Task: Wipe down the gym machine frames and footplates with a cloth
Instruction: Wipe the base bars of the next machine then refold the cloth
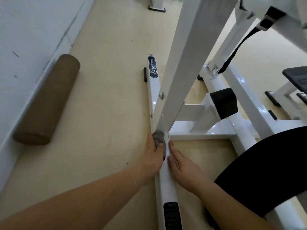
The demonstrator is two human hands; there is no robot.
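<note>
Far badge (153, 67): black oval sticker on the white base rail (155, 90), just beyond the slanted post (179, 72); lettering lengthwise along the rail.
Readable letters: "TW" in pale capitals at the badge's far end; other characters beside them too blurred to make out.
Emblem: pale slanted stripes at the badge's near end, wordless.
Near label (171, 214): black rectangular sticker on the same rail, on the near side of the post; print too dark and blurred to read.
Side panel (296, 77): dark plate well to the right of the post; faint lines only, nothing legible.
</note>
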